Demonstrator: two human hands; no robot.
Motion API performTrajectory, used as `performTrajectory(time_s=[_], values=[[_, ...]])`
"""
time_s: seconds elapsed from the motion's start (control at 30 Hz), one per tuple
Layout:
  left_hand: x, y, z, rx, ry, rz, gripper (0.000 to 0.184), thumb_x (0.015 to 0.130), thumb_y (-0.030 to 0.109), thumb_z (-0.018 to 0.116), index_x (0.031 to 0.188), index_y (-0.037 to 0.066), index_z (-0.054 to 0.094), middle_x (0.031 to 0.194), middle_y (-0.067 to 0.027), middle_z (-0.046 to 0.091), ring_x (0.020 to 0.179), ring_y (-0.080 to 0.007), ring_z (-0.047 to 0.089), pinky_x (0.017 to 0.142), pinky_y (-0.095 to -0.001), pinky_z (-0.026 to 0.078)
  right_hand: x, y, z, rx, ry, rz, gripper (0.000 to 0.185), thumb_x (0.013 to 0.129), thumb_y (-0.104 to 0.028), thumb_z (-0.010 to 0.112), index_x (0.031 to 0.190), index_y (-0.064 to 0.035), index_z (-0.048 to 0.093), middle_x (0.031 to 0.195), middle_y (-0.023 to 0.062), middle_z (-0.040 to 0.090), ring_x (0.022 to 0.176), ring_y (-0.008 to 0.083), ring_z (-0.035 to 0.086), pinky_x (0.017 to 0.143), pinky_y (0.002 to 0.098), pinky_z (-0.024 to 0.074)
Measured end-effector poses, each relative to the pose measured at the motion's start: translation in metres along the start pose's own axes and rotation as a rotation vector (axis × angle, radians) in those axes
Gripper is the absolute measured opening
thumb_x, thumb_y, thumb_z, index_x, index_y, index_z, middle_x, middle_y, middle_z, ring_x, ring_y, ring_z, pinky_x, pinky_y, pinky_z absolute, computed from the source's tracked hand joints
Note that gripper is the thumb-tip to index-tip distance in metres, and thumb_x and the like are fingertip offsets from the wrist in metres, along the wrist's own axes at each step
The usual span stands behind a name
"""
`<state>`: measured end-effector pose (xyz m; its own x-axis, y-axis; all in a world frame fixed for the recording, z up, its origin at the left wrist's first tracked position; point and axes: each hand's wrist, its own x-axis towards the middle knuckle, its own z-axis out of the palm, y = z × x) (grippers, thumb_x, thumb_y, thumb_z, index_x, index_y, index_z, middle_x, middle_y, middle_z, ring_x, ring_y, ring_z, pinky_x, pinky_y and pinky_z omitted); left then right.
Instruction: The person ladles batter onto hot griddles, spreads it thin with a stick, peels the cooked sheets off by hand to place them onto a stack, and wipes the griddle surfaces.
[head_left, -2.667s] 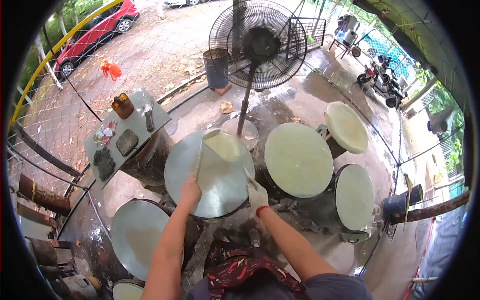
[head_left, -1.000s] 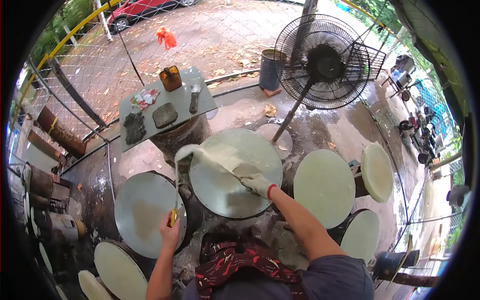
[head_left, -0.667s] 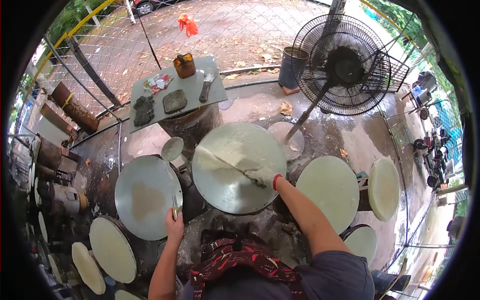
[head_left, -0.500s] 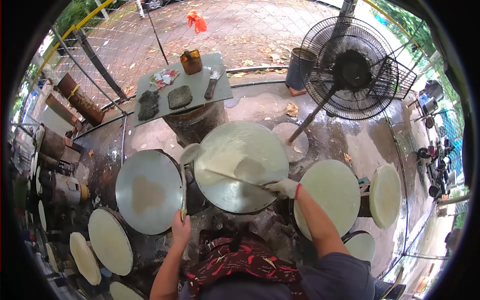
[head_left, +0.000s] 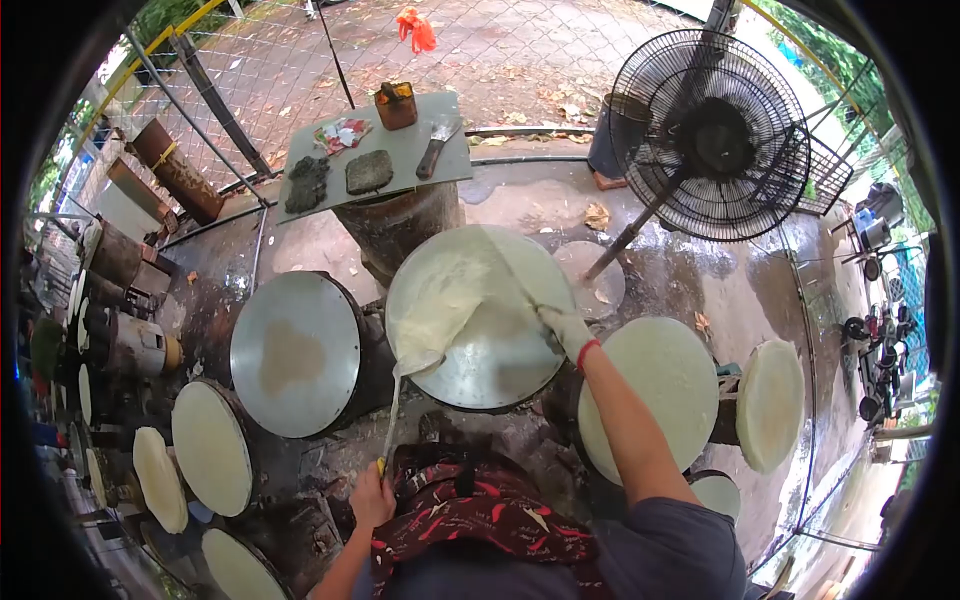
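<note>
My bare left hand (head_left: 373, 497) is closed around the handle of a ladle (head_left: 392, 425). The ladle's bowl is tipped at the near left rim of the middle round griddle (head_left: 510, 365), where pale batter (head_left: 440, 315) lies in a thick streak. My right hand (head_left: 568, 330), in a whitish glove with a red band at the wrist, grips a long thin spatula (head_left: 515, 275) over the griddle's right side. Its blade is blurred and points away from me. A thin film of batter coats the far part of the griddle.
To the left stands another round griddle (head_left: 330, 360) with a brown patch. A batter-covered griddle (head_left: 655, 400) is at right. Behind, a board (head_left: 440, 110) on a drum carries a scraper (head_left: 432, 155), a tin (head_left: 396, 105) and dark pads. A large fan (head_left: 715, 135) stands back right.
The ladle has swung toward me from the griddle's far left side to its near left rim, and batter now lies there. My right hand turned the spatula from pointing left to pointing away.
</note>
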<state>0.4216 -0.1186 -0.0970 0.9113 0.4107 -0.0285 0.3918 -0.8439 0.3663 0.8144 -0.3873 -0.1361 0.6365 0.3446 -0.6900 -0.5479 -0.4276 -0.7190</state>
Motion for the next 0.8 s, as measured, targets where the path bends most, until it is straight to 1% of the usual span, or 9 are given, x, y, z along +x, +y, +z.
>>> performTrajectory(time_s=[0.07,0.2,0.33,0.37,0.47,0.5,0.6,0.73,0.8], values=[[-0.001,0.005,0.001,-0.003,0.019,0.021,0.041,0.077,0.012,0.059,0.116,0.002,0.047,0.085,-0.016,0.053,0.073,-0.0355,0.057,0.057,-0.0426,0.046,0.013,-0.001,0.009,0.003,0.035,-0.074,0.031,0.085,-0.032,0.059,0.11,-0.0151,0.063,0.065,-0.0029,0.052,0.047,0.0057,0.039,0.04,0.0215,0.03],[-0.011,0.011,0.005,0.029,0.027,0.035,0.04,0.078,0.011,0.058,0.115,0.002,0.047,0.085,-0.0156,0.053,0.072,-0.0352,0.057,0.057,-0.0416,0.046,-0.018,-0.005,0.027,-0.177,-0.47,-0.047,0.032,0.085,-0.034,0.059,0.111,-0.0154,0.063,0.062,-0.0031,0.05,0.047,0.0057,0.038,0.04,0.0214,0.0292],[-0.015,0.019,0.003,-0.008,0.037,0.032,0.038,0.079,0.01,0.058,0.115,0.001,0.047,0.087,-0.0171,0.053,0.073,-0.0363,0.057,0.058,-0.0424,0.046,-0.012,0.016,0.005,0.028,-0.004,-0.036,0.033,0.084,-0.034,0.061,0.108,-0.011,0.063,0.062,-0.0034,0.05,0.047,0.0075,0.04,0.041,0.0225,0.0305],[-0.016,0.02,0.003,-0.013,0.041,0.031,0.038,0.08,0.01,0.058,0.115,0.001,0.047,0.088,-0.0176,0.053,0.073,-0.0367,0.057,0.058,-0.0427,0.046,-0.019,0.015,-0.004,0.229,0.085,-0.096,0.034,0.083,-0.035,0.061,0.107,-0.0109,0.064,0.065,-0.0027,0.052,0.048,0.0087,0.04,0.041,0.0226,0.0311],[-0.014,0.022,0.003,-0.012,0.046,0.038,0.038,0.08,0.011,0.058,0.115,0.001,0.047,0.089,-0.0186,0.053,0.073,-0.0377,0.057,0.058,-0.0436,0.046,-0.012,0.022,0.013,-0.038,-0.079,-0.087,0.036,0.083,-0.035,0.062,0.108,-0.0103,0.063,0.068,-0.0008,0.055,0.051,0.0088,0.045,0.042,0.0227,0.0338],[-0.018,0.022,0.003,-0.01,0.04,0.044,0.038,0.08,0.011,0.058,0.115,0.001,0.047,0.09,-0.0189,0.053,0.074,-0.0379,0.057,0.058,-0.0438,0.046,-0.037,0.006,0.019,-0.098,-0.238,-0.071,0.035,0.083,-0.033,0.062,0.109,-0.0099,0.063,0.071,0.0007,0.057,0.056,0.0083,0.05,0.043,0.0227,0.0363],[-0.019,0.015,0.003,-0.026,0.074,0.052,0.036,0.079,0.007,0.058,0.114,0.0,0.049,0.089,-0.0178,0.054,0.077,-0.0378,0.057,0.062,-0.0429,0.046,-0.045,0.014,0.022,-0.153,-0.249,-0.088,0.027,0.084,-0.027,0.061,0.106,-0.0125,0.065,0.064,-0.0017,0.053,0.049,0.0075,0.044,0.042,0.023,0.033],[-0.013,0.009,-0.009,-0.066,0.058,0.088,0.036,0.079,0.01,0.057,0.114,0.002,0.049,0.089,-0.0173,0.053,0.075,-0.037,0.057,0.06,-0.0432,0.046,-0.028,0.053,0.016,0.364,0.133,-0.182,0.027,0.084,-0.023,0.061,0.104,-0.0055,0.065,0.066,-0.0021,0.055,0.05,0.0071,0.045,0.043,0.0215,0.034],[-0.007,0.0,-0.014,-0.079,0.056,0.12,0.036,0.079,0.01,0.058,0.113,0.003,0.05,0.088,-0.0169,0.053,0.075,-0.0367,0.057,0.06,-0.043,0.046,-0.044,0.063,0.034,0.196,0.057,-0.162,0.026,0.085,-0.02,0.06,0.104,-0.0038,0.064,0.066,-0.0033,0.054,0.051,0.0064,0.046,0.044,0.0212,0.0343]])
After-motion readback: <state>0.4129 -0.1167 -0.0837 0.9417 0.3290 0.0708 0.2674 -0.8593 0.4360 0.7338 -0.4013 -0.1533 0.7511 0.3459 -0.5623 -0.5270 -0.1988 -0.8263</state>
